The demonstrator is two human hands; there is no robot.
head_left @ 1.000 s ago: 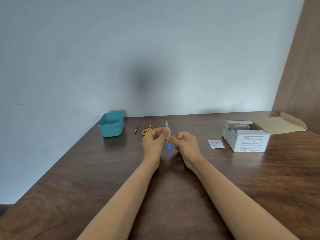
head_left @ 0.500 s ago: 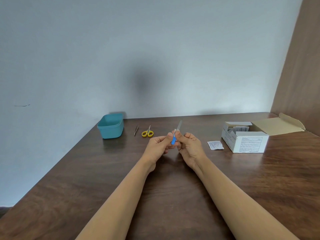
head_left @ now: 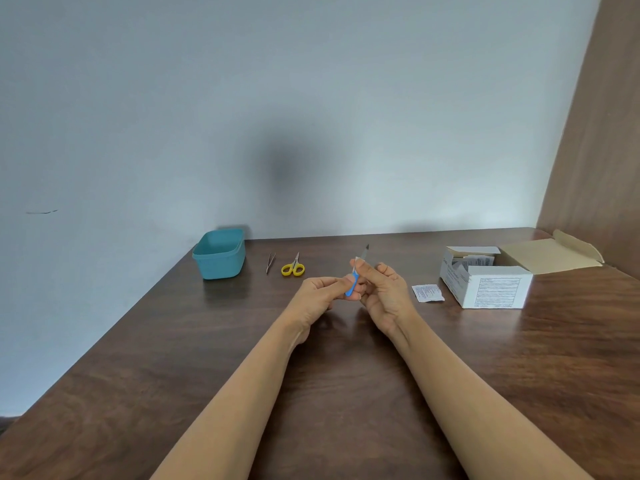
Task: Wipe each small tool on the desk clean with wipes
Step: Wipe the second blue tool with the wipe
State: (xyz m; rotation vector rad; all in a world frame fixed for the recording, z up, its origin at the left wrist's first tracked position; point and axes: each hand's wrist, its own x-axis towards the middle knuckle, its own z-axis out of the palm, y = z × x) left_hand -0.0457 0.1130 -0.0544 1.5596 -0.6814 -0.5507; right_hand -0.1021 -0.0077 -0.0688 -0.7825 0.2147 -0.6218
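Observation:
A small tool with a blue handle and a grey metal blade (head_left: 352, 284) is held above the desk's middle, tilted up to the right. My left hand (head_left: 320, 299) pinches its blue handle. My right hand (head_left: 382, 292) has its fingers closed around the blade's lower part, with a bit of white wipe (head_left: 356, 263) showing at the fingertips. Small yellow-handled scissors (head_left: 293, 268) and thin tweezers (head_left: 270, 262) lie on the desk behind my left hand.
A teal plastic tub (head_left: 220, 254) stands at the back left near the wall. An open white cardboard box of wipe sachets (head_left: 485, 277) stands at the right, a torn sachet (head_left: 427, 292) lying beside it. A brown panel bounds the desk's right side.
The tool went from upright, blade up and handle down, to tilted right. My left hand dropped to the handle; my right hand closed on the blade. Both hands shifted slightly right.

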